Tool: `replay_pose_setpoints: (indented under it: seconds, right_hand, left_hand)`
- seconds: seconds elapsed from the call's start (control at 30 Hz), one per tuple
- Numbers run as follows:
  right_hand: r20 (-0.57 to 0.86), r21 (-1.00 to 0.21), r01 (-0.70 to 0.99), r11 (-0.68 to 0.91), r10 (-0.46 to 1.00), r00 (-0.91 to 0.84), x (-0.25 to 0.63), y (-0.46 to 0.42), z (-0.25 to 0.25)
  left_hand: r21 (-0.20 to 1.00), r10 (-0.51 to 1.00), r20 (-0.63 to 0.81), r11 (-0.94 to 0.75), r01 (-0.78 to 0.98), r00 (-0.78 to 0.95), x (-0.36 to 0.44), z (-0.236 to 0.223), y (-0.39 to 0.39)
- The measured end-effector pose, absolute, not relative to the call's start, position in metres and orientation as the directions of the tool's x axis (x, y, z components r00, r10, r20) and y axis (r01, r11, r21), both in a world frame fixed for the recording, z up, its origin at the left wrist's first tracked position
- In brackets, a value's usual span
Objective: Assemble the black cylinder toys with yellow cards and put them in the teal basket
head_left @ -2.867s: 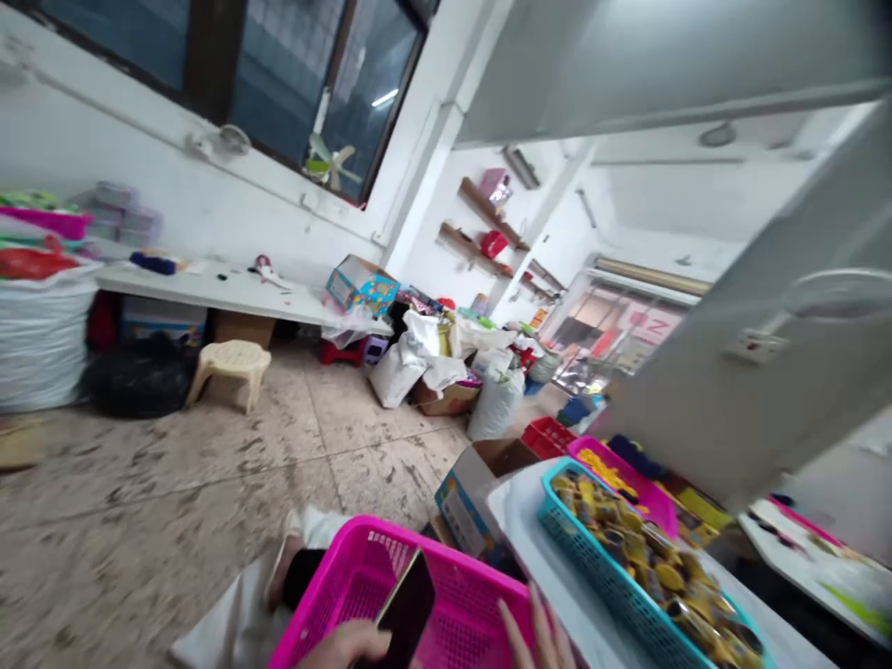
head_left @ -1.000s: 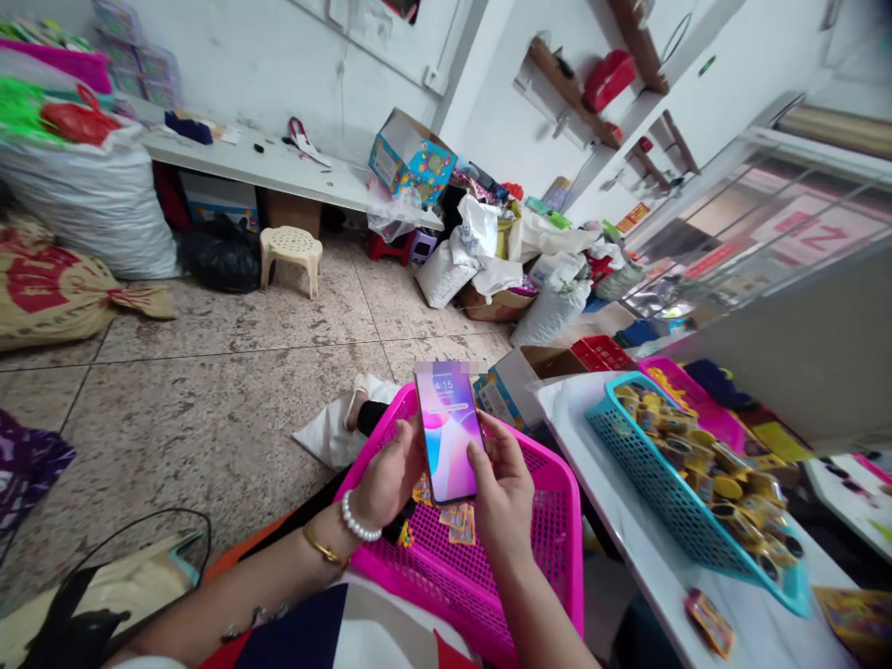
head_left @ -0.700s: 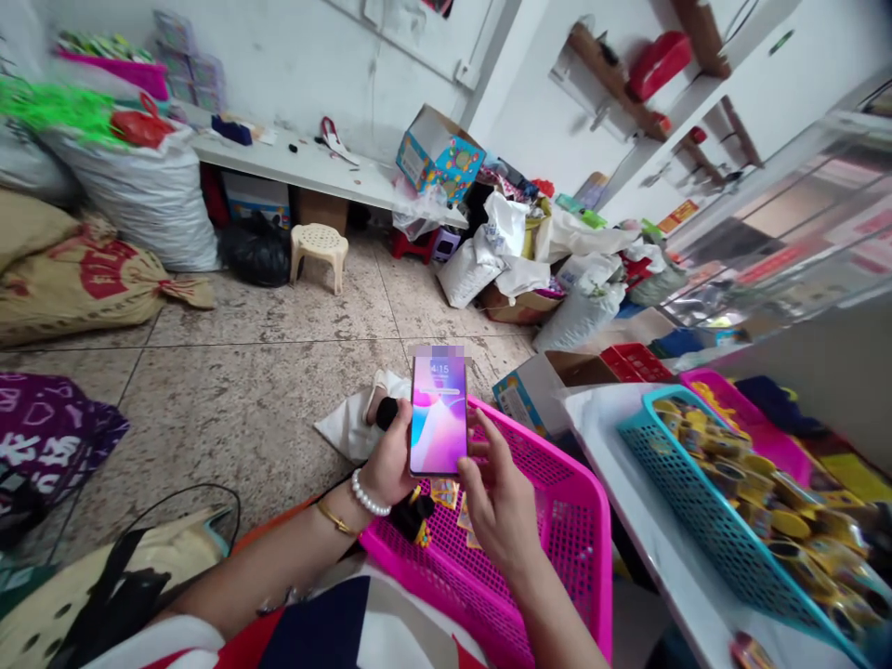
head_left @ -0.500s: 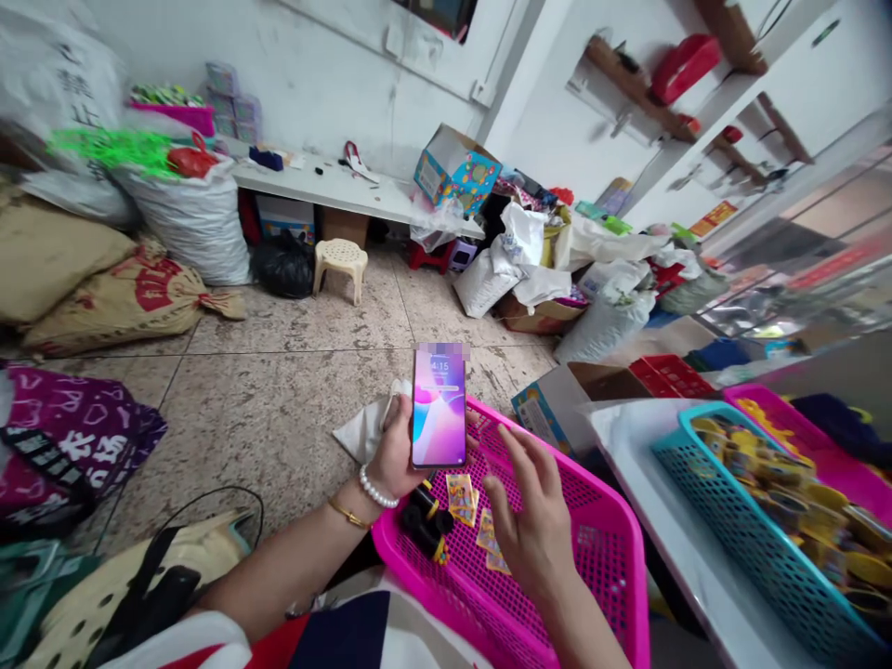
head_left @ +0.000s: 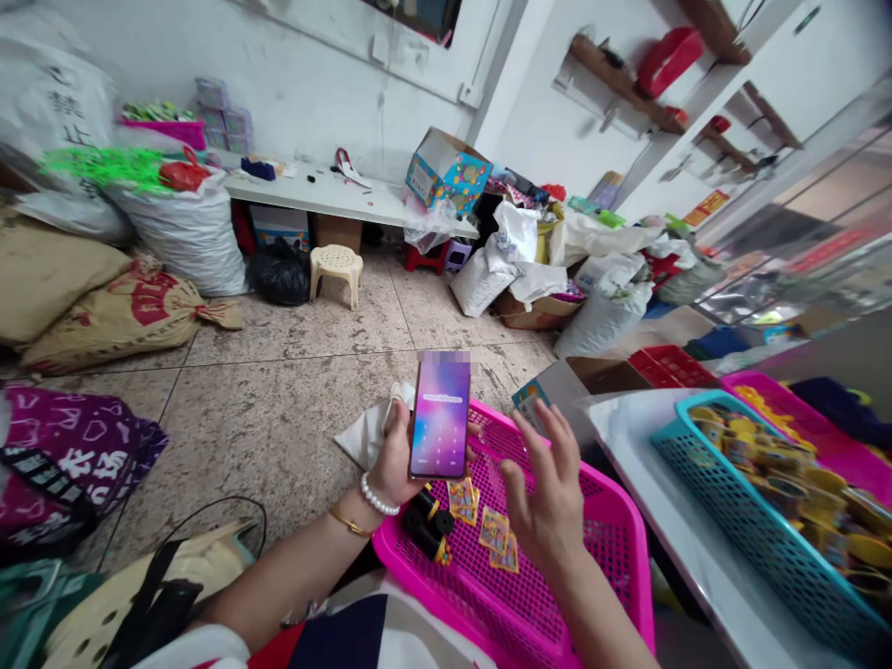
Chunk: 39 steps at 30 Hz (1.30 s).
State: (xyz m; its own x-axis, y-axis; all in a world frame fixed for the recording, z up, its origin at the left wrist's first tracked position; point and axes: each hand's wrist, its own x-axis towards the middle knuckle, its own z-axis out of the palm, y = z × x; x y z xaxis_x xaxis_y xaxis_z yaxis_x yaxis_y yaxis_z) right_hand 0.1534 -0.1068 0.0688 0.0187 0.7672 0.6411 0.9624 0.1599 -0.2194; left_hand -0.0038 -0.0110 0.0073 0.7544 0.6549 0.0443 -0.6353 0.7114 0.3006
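My left hand (head_left: pixel 395 457) grips a smartphone (head_left: pixel 441 420) upright, its lit screen showing a keypad over a pink and purple background. My right hand (head_left: pixel 547 492) hovers just right of the phone with fingers spread, holding nothing. Both hands are above a pink plastic basket (head_left: pixel 599 595) on my lap. In the basket lie small yellow packets (head_left: pixel 496 533) and a small black and yellow object (head_left: pixel 428 526).
A white table edge (head_left: pixel 697 557) at right carries a teal basket (head_left: pixel 759 548) of small yellow items and another pink basket (head_left: pixel 829 446). Sacks (head_left: pixel 111 311), a beige stool (head_left: pixel 335 270), boxes and bags crowd the far floor. A black strap bag (head_left: pixel 153 595) lies at lower left.
The phone came up from the basket and lit. My right hand left the phone and spread beside it. The screen changed from a lock screen to a keypad.
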Motion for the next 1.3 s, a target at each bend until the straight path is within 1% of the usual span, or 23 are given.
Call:
replay_pose_setpoints:
  seconds: [0.1,0.17,0.3,0.47,0.63,0.8,0.93,1.07,1.23,1.3]
  right_hand:
    - [0.585,-0.158,0.944,0.290,0.797,-0.147,0.140,-0.115,0.062]
    - [0.553,-0.153,0.937,0.315,0.813,-0.183,0.132,-0.116,0.057]
    - [0.527,-0.144,0.946,0.290,0.832,-0.174,0.123,-0.112,0.053]
    - [0.499,-0.093,0.960,0.264,0.847,-0.184,0.116,-0.106,0.057]
    - [0.501,-0.114,0.968,0.222,0.855,-0.137,0.116,-0.109,0.055]
    - [0.512,-0.111,0.975,0.194,0.852,-0.111,0.123,-0.114,0.055]
    - [0.568,-0.109,0.979,0.171,0.819,-0.080,0.127,-0.116,0.054]
    - [0.588,-0.091,0.977,0.195,0.802,-0.105,0.122,-0.114,0.055]
    - [0.559,-0.084,0.965,0.247,0.813,-0.160,0.111,-0.109,0.059]
    - [0.547,-0.090,0.965,0.244,0.823,-0.157,0.111,-0.108,0.058]
  left_hand:
    - [0.314,0.667,-0.023,0.712,-0.628,0.744,-0.003,0.008,-0.012]
    - [0.328,0.691,-0.034,0.690,-0.645,0.722,-0.002,0.008,-0.014]
    - [0.372,0.712,-0.005,0.653,-0.659,0.702,0.001,0.009,-0.019]
    - [0.411,0.702,0.012,0.646,-0.644,0.712,0.002,0.009,-0.025]
    - [0.412,0.705,0.015,0.642,-0.647,0.709,0.002,0.008,-0.025]
    - [0.379,0.715,0.003,0.647,-0.662,0.699,0.001,0.007,-0.023]
    - [0.367,0.718,-0.007,0.650,-0.666,0.696,0.000,0.008,-0.023]
    - [0.371,0.711,-0.020,0.658,-0.655,0.703,0.001,0.010,-0.023]
    - [0.378,0.710,-0.003,0.653,-0.656,0.704,0.002,0.012,-0.026]
    - [0.368,0.709,-0.012,0.659,-0.656,0.705,0.002,0.012,-0.026]
